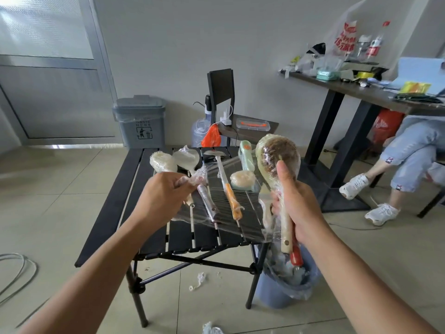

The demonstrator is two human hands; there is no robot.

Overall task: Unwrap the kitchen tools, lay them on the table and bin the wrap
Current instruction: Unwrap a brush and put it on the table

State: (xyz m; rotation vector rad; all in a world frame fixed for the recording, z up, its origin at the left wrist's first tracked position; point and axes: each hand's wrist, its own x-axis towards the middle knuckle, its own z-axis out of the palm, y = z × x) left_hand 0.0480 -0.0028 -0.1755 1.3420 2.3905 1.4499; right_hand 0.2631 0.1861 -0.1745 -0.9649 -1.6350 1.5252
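The brush [279,153] stands upright in the air over the right edge of the worktop [115,201]. The right hand [298,208] is clamped round its pale wooden handle, thumb pointing up against the head. Its round head of brown bristles is sealed under glossy, creased wrap [231,208]. From the handle a clear sheet of that wrap runs taut across to the left hand [166,196], which pinches the bunched end between curled fingers.

Under the sheet the worktop is a low black folding one with slats. More tools lie on it, most of them wrapped: a spatula [221,179] with an orange handle, a pale green tool [246,157], a round sponge [242,180] and a white scrubber [163,162].

A blue bin [277,295] with crumpled wrap in it sits on the floor [60,189] at the worktop's near right leg. The floor is pale tile with scraps [198,280] of wrap on it. A grey waste bin [139,121] stands against the far wall by a metal-framed door. At the right a cluttered desk [356,90] has a seated person [409,150] under its edge.
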